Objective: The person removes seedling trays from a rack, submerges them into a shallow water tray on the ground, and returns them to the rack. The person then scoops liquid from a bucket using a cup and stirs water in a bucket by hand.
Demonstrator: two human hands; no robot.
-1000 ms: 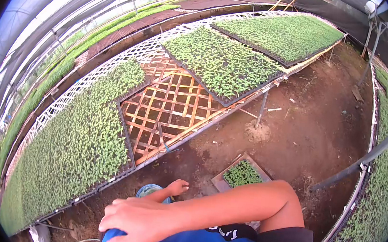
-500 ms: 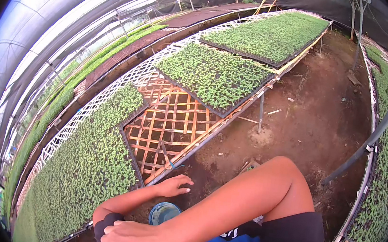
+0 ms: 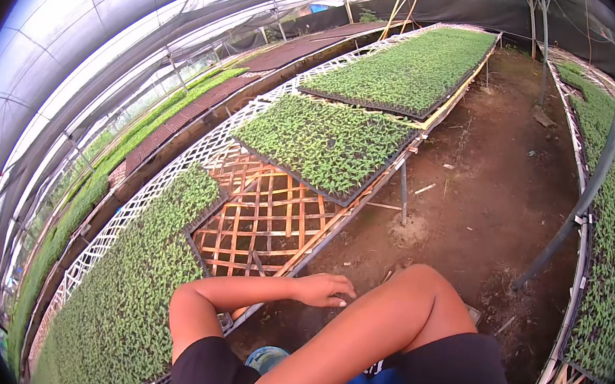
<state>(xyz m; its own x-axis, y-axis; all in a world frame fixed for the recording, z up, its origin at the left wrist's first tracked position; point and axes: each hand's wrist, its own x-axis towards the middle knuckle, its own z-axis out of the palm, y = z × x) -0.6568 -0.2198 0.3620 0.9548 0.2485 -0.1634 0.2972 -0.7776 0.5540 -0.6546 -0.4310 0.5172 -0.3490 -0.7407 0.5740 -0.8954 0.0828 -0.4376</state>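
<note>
My left hand (image 3: 323, 290) is held out over the soil path beside the slatted bench (image 3: 267, 218), its fingers loosely bent and nothing visible in them. My right forearm crosses in front of my body toward the lower left; the hand itself is cut off by the bottom edge. Behind that forearm, a blue-green round container (image 3: 265, 358) shows only in part. Trays of green seedlings (image 3: 133, 279) lie on the bench to the left of my left arm, and another block of seedling trays (image 3: 327, 145) lies farther along.
A gap of bare wooden lattice separates the seedling blocks. Brown soil (image 3: 481, 180) forms the path. At right, a grey pole (image 3: 600, 178) leans beside another bench of seedlings (image 3: 604, 291). Bench legs (image 3: 403, 194) stand at the path's edge.
My left hand has moved right and slightly up. My right hand, earlier against my left upper arm, has dropped out of view. The camera view has shifted, and less of the container shows.
</note>
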